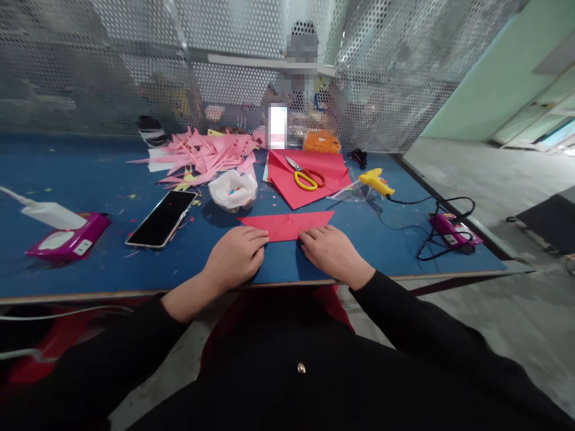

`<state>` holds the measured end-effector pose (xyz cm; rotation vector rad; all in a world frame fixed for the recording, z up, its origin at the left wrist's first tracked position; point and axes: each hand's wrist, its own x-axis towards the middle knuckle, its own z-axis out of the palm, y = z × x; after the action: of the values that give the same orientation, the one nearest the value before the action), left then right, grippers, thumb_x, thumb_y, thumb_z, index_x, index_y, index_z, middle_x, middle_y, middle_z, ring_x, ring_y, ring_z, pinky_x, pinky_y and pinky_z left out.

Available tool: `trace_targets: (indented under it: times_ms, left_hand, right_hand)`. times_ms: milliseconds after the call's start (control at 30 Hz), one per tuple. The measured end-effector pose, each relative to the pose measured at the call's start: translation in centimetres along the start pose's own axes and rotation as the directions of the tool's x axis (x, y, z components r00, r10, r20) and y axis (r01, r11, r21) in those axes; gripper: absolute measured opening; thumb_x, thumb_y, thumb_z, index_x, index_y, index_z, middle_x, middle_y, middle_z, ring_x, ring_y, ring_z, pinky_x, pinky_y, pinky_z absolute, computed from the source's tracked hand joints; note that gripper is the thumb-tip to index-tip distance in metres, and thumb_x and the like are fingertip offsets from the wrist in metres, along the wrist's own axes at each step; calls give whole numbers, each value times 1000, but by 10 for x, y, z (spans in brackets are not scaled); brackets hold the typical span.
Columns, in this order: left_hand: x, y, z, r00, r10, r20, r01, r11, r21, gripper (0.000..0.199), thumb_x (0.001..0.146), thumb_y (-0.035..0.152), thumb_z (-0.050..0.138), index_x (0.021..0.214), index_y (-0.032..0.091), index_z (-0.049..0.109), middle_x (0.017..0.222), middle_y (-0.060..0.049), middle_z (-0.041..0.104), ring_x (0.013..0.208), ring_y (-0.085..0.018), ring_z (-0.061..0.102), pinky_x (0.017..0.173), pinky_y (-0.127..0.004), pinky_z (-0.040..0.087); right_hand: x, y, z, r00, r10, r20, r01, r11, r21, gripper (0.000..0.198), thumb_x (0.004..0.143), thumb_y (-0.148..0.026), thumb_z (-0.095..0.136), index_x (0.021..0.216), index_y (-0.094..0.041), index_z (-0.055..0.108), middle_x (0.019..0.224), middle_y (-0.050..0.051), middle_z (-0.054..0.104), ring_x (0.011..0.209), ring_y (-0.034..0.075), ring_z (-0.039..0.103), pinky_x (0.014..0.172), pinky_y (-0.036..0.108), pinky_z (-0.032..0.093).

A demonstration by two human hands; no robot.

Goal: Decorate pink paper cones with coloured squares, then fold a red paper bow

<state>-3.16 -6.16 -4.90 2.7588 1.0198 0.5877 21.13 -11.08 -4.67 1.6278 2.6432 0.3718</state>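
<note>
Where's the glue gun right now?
In the head view, the yellow glue gun lies right of centre on the blue table, just right of the red sheets with the scissors.

Room is being left on the worktop [390, 245] between the right hand [331, 251] and the rightmost purple socket block [462, 238]. Forward passage is being obstructed by the paper-lined bowl [224, 194] and scissors [297, 170]; rightward reach is being hampered by the black cable [408, 202], perhaps looping upward.
</note>
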Motion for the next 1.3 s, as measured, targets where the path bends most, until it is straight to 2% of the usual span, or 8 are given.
trace_targets:
  times_ms: [100,167,267,467,800,1100,1200,1300]
  left_hand:
    - [10,9,1,939,-342,-18,316,886,-338,30,88,31,50,92,18,77,97,-10,80,90,-26,72,83,-43,55]
    - [16,16,0,841,-508,186,503,609,-613,25,85,36,58,83,19,76,87,-8,79,74,-22,70,69,-35,55]
    - [23,24,-2,725,-508,465,626,206,-752,25,81,40,66,82,16,75,90,-10,79,68,-17,69,60,-28,55]
    - [31,30,-5,614,-394,684,680,-176,-712,19,85,27,69,91,10,77,99,-13,78,74,-17,73,64,-26,61]
    - [29,29,-6,609,-428,668,641,-231,-732,17,92,22,64,90,9,75,91,-12,77,72,-17,73,60,-26,60]
    - [64,45,-1,549,-635,543,340,-424,-840,12,88,24,71,89,13,71,83,-10,77,66,-17,72,53,-25,53]
    - [83,45,-4,539,-754,376,207,-314,-927,10,84,21,74,91,16,69,85,-3,76,63,-11,69,52,-20,49]
    - [99,34,-9,555,-801,226,124,-189,-974,17,78,21,79,91,16,69,88,-3,76,64,-11,69,51,-19,47]
  right_hand:
    - [17,2,-3,997,-71,4,71,997,-28,23,98,-11,48,105,-11,70,103,14,72,87,25,66,79,38,44]
    - [24,1,-1,996,-91,7,91,995,-42,24,97,-8,47,105,-9,70,105,16,71,88,25,65,79,37,43]
    - [27,0,5,997,-73,8,73,996,-48,25,98,-7,46,106,-7,69,106,18,70,90,26,65,77,37,42]
    - [30,14,5,991,-132,21,132,991,-15,20,102,-19,51,104,-12,68,103,13,71,92,22,65,78,33,41]
    - [40,5,3,996,-77,-41,74,996,-55,16,95,-10,55,93,-10,71,91,13,74,84,25,66,72,35,40]
    - [21,12,3,893,-66,-446,30,996,-88,36,104,-13,40,132,-11,63,128,14,70,115,24,62,99,38,40]
    - [36,33,5,823,189,-536,-106,978,182,38,101,-13,44,135,-15,61,138,15,63,127,26,55,108,42,38]
    - [69,63,9,750,568,-340,-299,749,591,39,95,-14,55,133,-11,60,139,22,58,132,33,49,111,51,38]
